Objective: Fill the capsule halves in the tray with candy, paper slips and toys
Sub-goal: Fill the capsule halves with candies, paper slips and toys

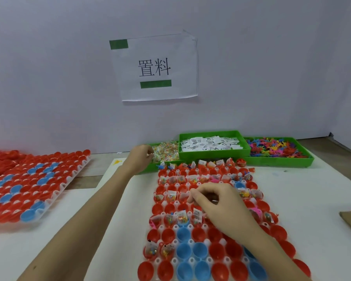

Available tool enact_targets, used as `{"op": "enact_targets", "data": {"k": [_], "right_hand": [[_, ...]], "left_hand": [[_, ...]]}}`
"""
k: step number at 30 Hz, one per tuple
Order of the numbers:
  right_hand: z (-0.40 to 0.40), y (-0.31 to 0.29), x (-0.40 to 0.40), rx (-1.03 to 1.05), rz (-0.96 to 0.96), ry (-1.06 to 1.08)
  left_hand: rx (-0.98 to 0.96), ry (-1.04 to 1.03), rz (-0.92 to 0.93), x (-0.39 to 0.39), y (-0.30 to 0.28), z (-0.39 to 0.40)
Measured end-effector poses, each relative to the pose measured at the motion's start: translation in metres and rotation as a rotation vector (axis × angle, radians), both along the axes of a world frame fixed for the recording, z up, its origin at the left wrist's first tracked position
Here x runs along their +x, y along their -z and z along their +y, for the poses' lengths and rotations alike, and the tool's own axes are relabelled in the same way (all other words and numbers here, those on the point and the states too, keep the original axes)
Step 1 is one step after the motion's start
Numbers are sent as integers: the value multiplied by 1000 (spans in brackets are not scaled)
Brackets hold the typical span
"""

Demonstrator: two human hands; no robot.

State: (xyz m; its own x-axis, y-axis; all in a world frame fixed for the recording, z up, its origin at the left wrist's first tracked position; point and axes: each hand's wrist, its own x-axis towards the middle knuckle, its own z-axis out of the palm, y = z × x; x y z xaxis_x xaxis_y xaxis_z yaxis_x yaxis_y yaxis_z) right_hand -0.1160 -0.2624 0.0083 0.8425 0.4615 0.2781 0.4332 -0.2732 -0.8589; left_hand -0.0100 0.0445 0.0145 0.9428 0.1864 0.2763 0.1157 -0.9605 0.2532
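Where filled, red capsule halves (pixel 164 236), blue capsule halves (pixel 183 250)

Even soft light, slight blur, wide-angle edge warp.

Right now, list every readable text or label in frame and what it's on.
"置料": black print on the white paper sheet taped to the grey wall with green tape strips.
White paper slips in the middle green plastic bin: dark print, too small to read.
Slips in the red capsule halves of the white tray: print blurred, unreadable.
Nothing else legible.
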Motion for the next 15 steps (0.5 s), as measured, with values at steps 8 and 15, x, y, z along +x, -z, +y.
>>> {"op": "enact_targets", "data": {"k": [8,15], "right_hand": [[2,0,-1,6,5,-22],[1,-3,-1,22,14,-7]], "left_hand": [[18,82,10,23,6,9],[-63,72,-52,9,7,13]]}}
